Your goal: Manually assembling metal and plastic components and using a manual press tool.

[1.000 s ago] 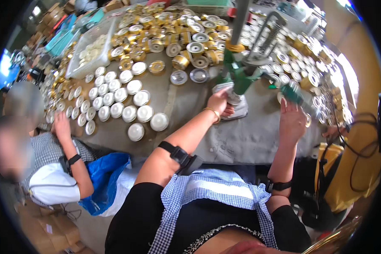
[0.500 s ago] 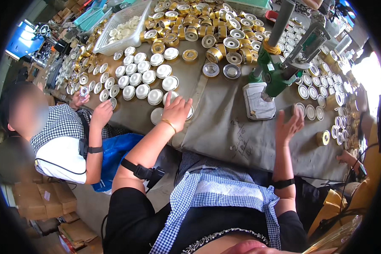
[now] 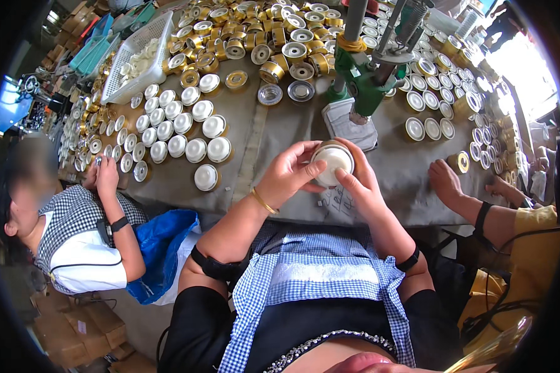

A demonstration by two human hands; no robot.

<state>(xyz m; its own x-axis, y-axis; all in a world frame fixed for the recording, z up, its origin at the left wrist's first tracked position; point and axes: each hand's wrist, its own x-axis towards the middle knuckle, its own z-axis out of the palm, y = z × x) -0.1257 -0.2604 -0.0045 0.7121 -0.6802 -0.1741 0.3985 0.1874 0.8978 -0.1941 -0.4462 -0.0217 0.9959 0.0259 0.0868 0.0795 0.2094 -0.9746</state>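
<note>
Left fingers (image 3: 315, 170) and right fingers (image 3: 350, 181) are grasping a round white cap (image 3: 333, 157), sitting between them, under both thumbs.

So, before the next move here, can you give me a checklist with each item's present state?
1. White-topped piece held by both left hand and right hand: ok.
2. One hand free: not ok, both are on the piece.
3. Both hands out from under the head of the green press: ok, they are on the near side of it.
4. Pale pad at the foot of the press: ok, it lies below the head.
5. Co-worker's hand apart from the press: ok, beside a gold piece.
6. Underside of the held piece: cannot tell, hidden.
</note>
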